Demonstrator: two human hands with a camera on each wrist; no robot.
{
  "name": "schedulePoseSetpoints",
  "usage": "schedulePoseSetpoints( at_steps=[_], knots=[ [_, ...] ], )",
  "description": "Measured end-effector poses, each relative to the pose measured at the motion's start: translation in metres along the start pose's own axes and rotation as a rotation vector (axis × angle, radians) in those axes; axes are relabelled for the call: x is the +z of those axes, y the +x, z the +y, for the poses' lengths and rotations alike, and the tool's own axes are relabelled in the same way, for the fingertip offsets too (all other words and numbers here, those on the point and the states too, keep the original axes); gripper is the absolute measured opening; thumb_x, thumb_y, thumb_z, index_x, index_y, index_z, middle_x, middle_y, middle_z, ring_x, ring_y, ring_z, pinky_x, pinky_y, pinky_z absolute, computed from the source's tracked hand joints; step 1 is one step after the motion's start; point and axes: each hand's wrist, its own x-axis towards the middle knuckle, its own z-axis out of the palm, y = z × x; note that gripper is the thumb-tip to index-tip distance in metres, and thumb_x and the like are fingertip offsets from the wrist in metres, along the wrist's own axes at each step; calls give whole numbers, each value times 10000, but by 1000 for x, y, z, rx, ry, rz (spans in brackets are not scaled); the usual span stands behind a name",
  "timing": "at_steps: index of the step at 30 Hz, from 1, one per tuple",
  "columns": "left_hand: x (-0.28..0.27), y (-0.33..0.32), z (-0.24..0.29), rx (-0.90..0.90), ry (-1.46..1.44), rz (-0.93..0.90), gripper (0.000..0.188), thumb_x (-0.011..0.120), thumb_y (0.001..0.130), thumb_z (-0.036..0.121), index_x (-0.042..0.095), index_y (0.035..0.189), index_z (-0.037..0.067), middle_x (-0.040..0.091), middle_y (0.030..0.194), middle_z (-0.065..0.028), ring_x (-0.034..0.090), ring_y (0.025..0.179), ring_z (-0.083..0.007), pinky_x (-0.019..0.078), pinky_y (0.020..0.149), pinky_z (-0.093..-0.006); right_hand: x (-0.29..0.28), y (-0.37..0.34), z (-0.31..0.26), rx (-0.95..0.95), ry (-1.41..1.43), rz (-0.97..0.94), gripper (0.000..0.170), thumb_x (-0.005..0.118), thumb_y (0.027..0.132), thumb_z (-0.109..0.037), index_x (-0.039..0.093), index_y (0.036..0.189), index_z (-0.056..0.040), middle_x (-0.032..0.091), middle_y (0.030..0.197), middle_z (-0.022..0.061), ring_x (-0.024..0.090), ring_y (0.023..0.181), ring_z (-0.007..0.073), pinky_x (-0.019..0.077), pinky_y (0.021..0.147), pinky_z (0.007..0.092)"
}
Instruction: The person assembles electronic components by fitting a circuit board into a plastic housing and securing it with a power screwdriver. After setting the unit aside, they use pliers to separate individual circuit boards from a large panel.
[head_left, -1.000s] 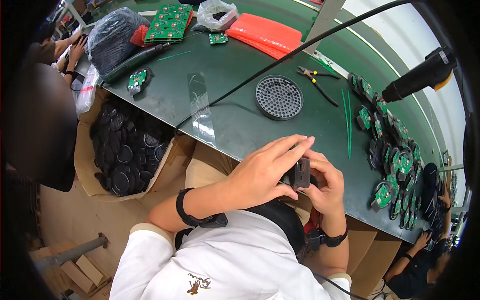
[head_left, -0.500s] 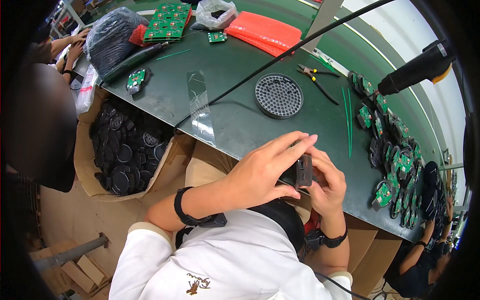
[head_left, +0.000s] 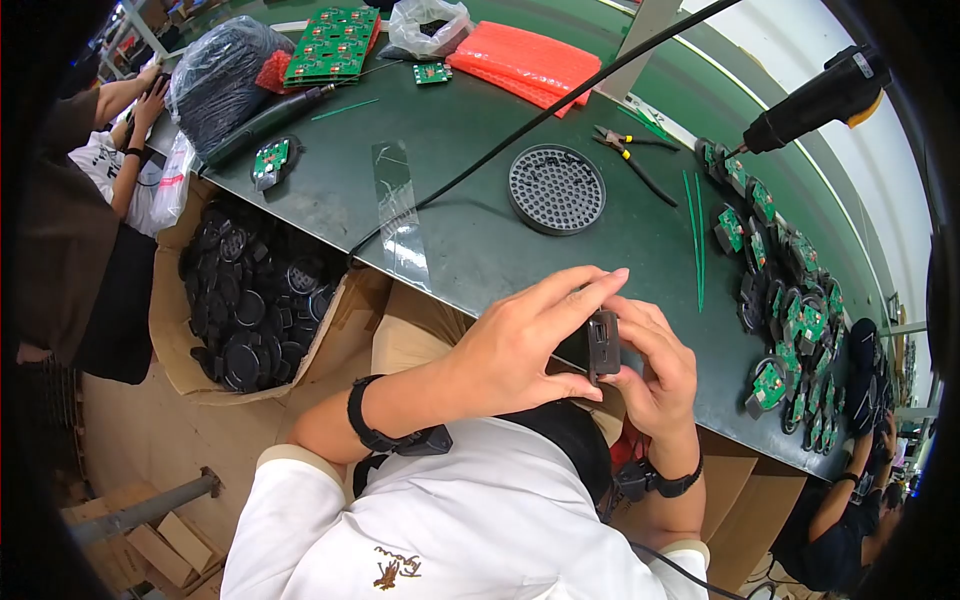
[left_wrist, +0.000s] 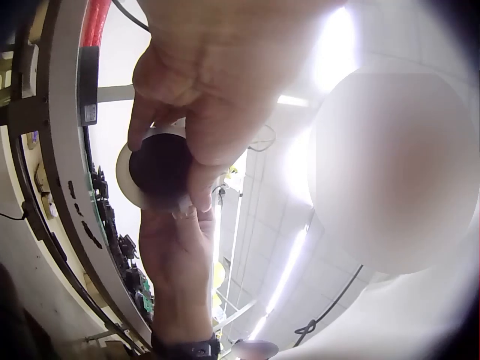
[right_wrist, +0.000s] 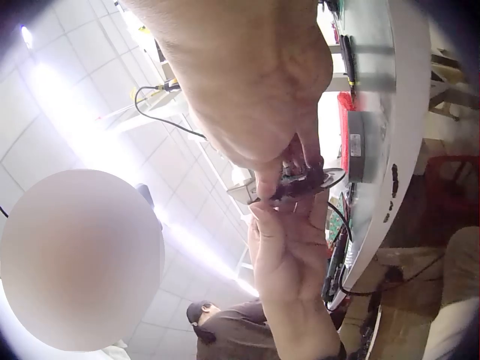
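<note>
Both hands hold a black plastic housing between them, in front of the body near the table's edge. Its narrow side with small openings faces up in the head view; in the left wrist view a round dark face with a pale rim shows. The left hand pinches it from the left, with forefinger over the top and thumb underneath. From the right, the right hand grips it with curled fingers and thumb. Thin dark edges of the housing show between the fingers in the right wrist view.
A round perforated black cover and pliers lie on the green table. Housings with green circuit boards cluster at right, below a black power tool. A carton of black parts stands left; a black cable crosses the table.
The housing has turned slightly in the hands, showing its narrow side more upright. Both hands keep their hold in nearly the same place. The power tool has shifted up and left in view.
</note>
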Motion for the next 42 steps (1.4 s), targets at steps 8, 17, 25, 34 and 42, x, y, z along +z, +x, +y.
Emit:
schedulePoseSetpoints(
  at_steps=[8,17,25,34,42],
  knots=[
    [2,-3,0,33,-5,49,1024,947,659,259,458,1515,-18,519,1503,-225,563,1322,-414,511,1072,-451,0,0,-1,96,50,-7,506,801,876,-272,661,1256,31,672,1318,250,665,1190,423,548,987,450],
    [1,-2,4,40,0,48,1028,936,673,245,437,1531,-27,515,1507,-231,550,1342,-422,517,1068,-457,-6,5,6,41,112,-34,604,877,782,-307,694,1265,6,687,1302,249,675,1200,418,548,1002,462],
    [1,-2,5,28,-58,49,1007,939,689,253,449,1525,-23,518,1504,-233,546,1353,-414,508,1074,-440,-4,5,4,-17,133,11,581,887,744,-230,715,1249,1,689,1301,254,680,1187,412,560,979,457],
    [3,-2,9,47,-64,46,1003,948,659,244,474,1501,-23,527,1489,-226,572,1322,-399,526,1047,-439,-8,-1,-4,53,120,5,574,892,738,-274,735,1222,-10,698,1293,246,699,1171,400,573,957,412],
    [5,-4,9,35,-63,57,1010,950,652,270,479,1500,-13,555,1426,-238,607,1252,-403,542,1019,-445,-12,1,-2,29,126,-50,579,889,737,-286,738,1233,-29,695,1301,245,699,1171,403,567,971,422]
  ],
)
